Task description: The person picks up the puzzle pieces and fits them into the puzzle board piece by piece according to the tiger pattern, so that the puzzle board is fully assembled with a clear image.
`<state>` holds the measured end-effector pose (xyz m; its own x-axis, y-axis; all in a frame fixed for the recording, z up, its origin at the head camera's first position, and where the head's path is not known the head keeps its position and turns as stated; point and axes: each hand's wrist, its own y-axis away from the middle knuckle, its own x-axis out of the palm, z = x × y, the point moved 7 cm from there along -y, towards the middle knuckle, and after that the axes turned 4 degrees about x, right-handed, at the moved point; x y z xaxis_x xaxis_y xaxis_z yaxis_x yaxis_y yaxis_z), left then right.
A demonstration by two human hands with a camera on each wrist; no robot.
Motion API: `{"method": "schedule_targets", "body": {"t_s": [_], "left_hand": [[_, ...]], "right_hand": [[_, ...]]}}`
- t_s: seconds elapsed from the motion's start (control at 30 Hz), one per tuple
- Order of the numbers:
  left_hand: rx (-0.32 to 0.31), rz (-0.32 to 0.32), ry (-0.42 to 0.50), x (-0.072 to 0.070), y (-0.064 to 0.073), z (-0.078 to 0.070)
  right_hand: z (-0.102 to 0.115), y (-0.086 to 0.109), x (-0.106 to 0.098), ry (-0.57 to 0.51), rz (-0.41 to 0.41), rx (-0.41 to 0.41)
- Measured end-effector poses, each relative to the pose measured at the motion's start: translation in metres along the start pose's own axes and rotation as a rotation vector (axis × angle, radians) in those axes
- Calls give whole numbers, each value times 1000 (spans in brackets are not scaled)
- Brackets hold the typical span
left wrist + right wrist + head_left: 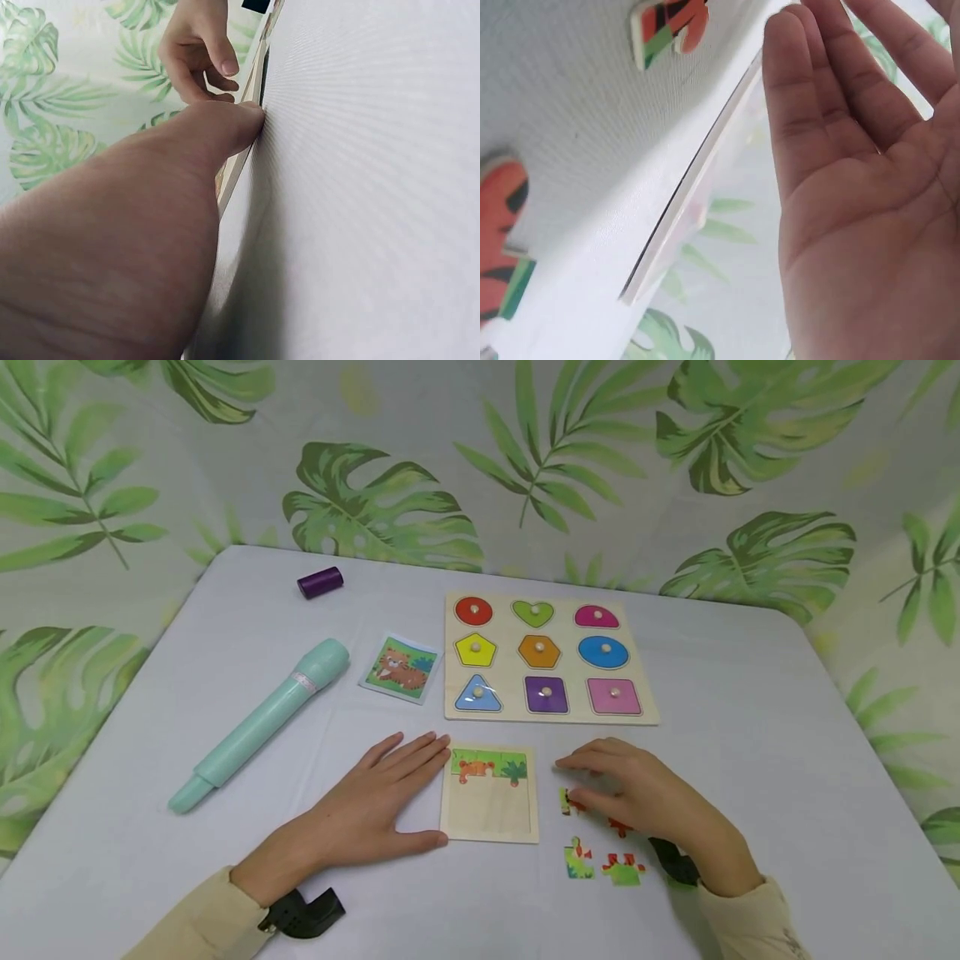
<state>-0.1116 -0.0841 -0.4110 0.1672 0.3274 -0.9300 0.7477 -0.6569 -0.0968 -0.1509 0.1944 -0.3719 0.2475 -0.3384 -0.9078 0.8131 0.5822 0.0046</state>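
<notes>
A small wooden puzzle tray (491, 814) lies flat, its upper part filled with joined pieces of a tiger picture (480, 765). My left hand (367, 810) rests at its left side, fingers straight, with fingertips at the upper left corner and thumb at the lower left edge. Over the loose pieces to the right hovers my right hand (637, 781), its fingers loosely bent and nothing between them. A puzzle piece (565, 802) shows by its thumb, another (619, 828) partly under the palm. Two green-and-red pieces (578, 860) (623, 870) lie nearer me.
A tiger picture card (401, 668) lies beyond my left hand. Behind the tray is a wooden shape board (506, 668) with knobbed coloured shapes. A long mint-green wand-like tube (262, 722) lies at left, and a purple cylinder (321, 582) near the back edge.
</notes>
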Motion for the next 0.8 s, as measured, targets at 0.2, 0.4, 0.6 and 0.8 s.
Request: {"method": "schedule_targets", "body": {"t_s": [0.2,0.4,0.6,0.8], "left_hand": [[8,-1,-1,-1,0,0],[5,3,-8,-1,0,0],[-6,15,-1,-1,0,0],[-6,12,-4,-1,0,-1]], "right_hand": [[-4,5,1,-34,30,18],[-9,7,4,-34,72,39],[-11,9,5,-39,73,28],[-14,9,4,-45,65,47]]}}
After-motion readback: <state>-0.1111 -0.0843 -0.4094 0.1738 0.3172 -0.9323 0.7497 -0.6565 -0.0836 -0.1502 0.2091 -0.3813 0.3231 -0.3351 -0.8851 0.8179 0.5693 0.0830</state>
